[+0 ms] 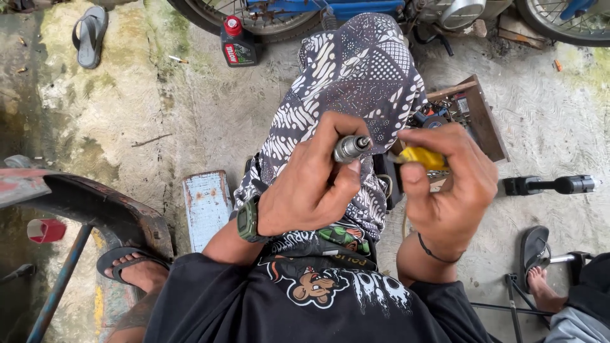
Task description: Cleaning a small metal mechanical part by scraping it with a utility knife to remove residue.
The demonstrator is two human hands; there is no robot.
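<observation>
My left hand [311,187] grips a small metal spark plug [350,148] between thumb and fingers, its threaded end pointing right. My right hand [451,184] is closed on a yellow-handled tool [424,157], whose tip points toward the plug; the tool's working end is hidden between the hands. Both hands hover above my lap, over patterned black-and-white shorts [356,70]. A dark watch [248,219] sits on the left wrist.
A wooden box of tools [486,117] stands right of my knee. A black oil bottle with red cap [236,43] is by a motorcycle wheel [210,16]. A black socket tool [553,185] lies right. Another person's sandalled foot [537,267] is lower right. A rusty fender [95,203] is left.
</observation>
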